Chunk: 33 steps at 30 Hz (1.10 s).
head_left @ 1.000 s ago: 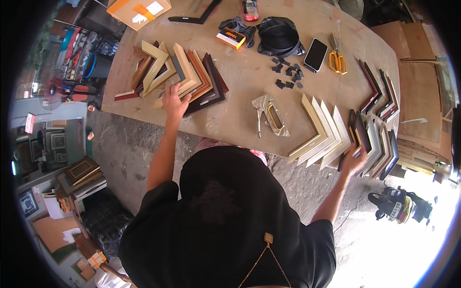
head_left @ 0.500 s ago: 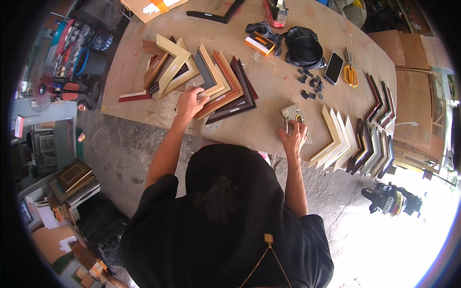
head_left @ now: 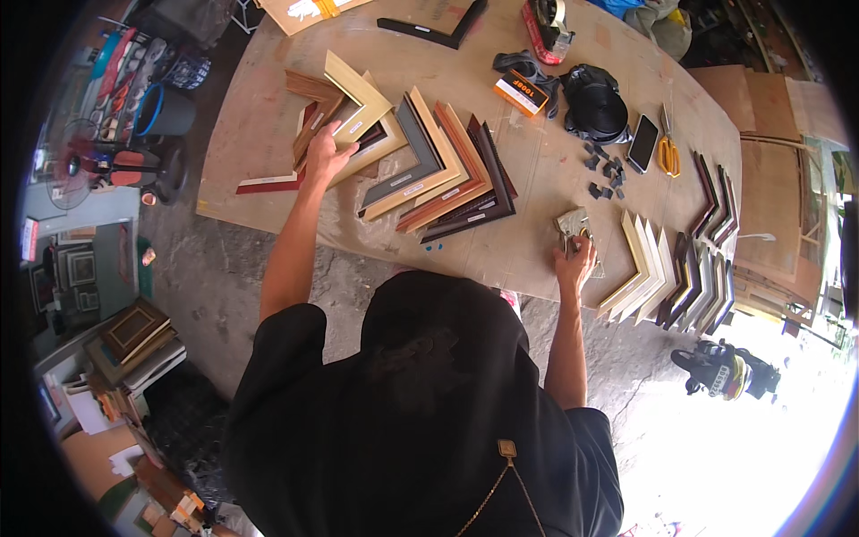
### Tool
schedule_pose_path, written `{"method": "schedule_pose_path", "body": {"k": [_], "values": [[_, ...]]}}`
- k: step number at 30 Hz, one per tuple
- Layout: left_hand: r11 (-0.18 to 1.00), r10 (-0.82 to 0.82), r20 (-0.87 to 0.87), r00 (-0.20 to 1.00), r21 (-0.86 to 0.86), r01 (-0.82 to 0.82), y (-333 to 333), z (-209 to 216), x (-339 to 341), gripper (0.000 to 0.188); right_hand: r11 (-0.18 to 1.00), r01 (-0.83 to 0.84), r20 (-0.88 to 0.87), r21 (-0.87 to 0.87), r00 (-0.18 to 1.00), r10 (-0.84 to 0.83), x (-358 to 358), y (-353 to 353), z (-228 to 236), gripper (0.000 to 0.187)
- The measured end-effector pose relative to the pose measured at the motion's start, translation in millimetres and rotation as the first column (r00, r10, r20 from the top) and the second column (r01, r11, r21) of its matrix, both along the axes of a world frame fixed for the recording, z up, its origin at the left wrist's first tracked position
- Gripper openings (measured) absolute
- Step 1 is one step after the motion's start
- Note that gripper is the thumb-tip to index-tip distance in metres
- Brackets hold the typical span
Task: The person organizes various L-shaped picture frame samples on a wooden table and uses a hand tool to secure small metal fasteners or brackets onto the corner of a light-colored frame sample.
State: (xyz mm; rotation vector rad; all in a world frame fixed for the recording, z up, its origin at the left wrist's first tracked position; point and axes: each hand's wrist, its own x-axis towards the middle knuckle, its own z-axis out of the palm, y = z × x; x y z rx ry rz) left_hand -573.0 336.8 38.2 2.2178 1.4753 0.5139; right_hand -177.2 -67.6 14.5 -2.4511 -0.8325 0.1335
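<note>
My left hand (head_left: 327, 161) grips the near edge of a light gold V-shaped picture-frame corner sample (head_left: 362, 98), fingers closed at its lower arm. It lies over a brown wood-look corner sample (head_left: 310, 85). Beside it on the right are a grey corner sample (head_left: 413, 148), a reddish-brown one (head_left: 459, 152) and a dark brown one (head_left: 490, 183), all nested. Near the table's front edge, my right hand (head_left: 575, 261) has its fingers curled around a small metallic tool with a yellowish part, partly hidden by the fingers. Under it sits a beige block-like piece (head_left: 571, 220).
On the cardboard-covered table (head_left: 295, 219) are more corner samples (head_left: 640, 268) at right, black scraps (head_left: 605, 170), a phone (head_left: 642, 143), yellow-handled scissors (head_left: 668, 154), a black strap roll (head_left: 597, 103), an orange-black box (head_left: 521, 93) and a red tape dispenser (head_left: 548, 31).
My left hand has moved left and away from me, from the grey corner sample to the light gold one. My right hand stays at the small tool. The whole view has shifted somewhat.
</note>
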Motion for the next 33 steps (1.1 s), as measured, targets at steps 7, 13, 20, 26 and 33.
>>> {"method": "schedule_pose_path", "body": {"k": [7,13,20,26,33], "values": [[0.986,0.143,0.412,0.9,-0.134,-0.095,48,15,-75,0.065,0.997,0.048,0.001,-0.058,0.999,-0.048,-6,5,3,0.051],[0.98,0.201,0.179,0.963,-0.048,-0.195,109,-36,-130,0.061,0.984,0.071,0.187,-0.166,0.982,-0.039,0,-1,-23,0.037],[0.926,0.212,-0.067,0.975,0.331,-0.179,78,-13,-99,0.068,0.983,0.17,0.105,0.074,0.979,-0.177,-4,12,5,0.031],[0.974,-0.158,-0.009,0.987,-0.164,0.154,16,60,16,0.073,0.983,0.179,-0.019,-0.028,0.984,-0.18,-11,14,-2,0.038],[0.959,-0.281,0.068,0.957,-0.022,0.283,-8,67,73,0.07,0.979,0.152,-0.021,-0.134,0.988,-0.156,-8,5,-6,0.045]]}}
